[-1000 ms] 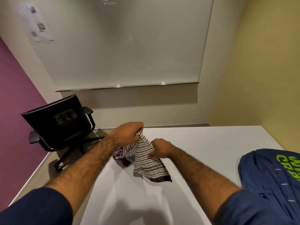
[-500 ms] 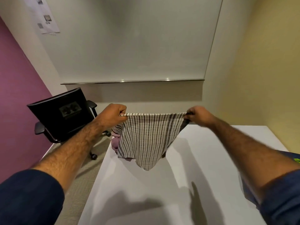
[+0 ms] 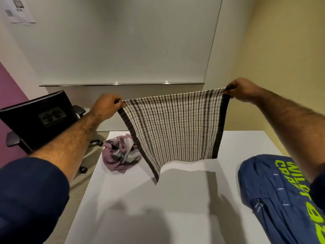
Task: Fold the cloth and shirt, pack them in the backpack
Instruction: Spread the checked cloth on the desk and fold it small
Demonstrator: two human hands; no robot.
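A white cloth with dark stripes and dark side borders (image 3: 175,131) hangs spread out in the air above the white table (image 3: 175,199). My left hand (image 3: 105,106) pinches its top left corner. My right hand (image 3: 242,89) pinches its top right corner, a little higher. The cloth's lower edge hangs just above the table. A crumpled pink, grey and white shirt (image 3: 120,153) lies on the table at the far left, partly behind the cloth. A blue backpack with bright green lettering (image 3: 281,196) lies on the table at the right, partly cut off by the frame.
A black office chair (image 3: 40,118) stands on the floor left of the table. A whiteboard (image 3: 123,41) covers the far wall, and a yellow wall runs along the right side. The table's left edge drops to carpeted floor.
My hands have drawn apart and risen, stretching the bunched striped cloth into a flat hanging sheet. The shirt behind it has come into view.
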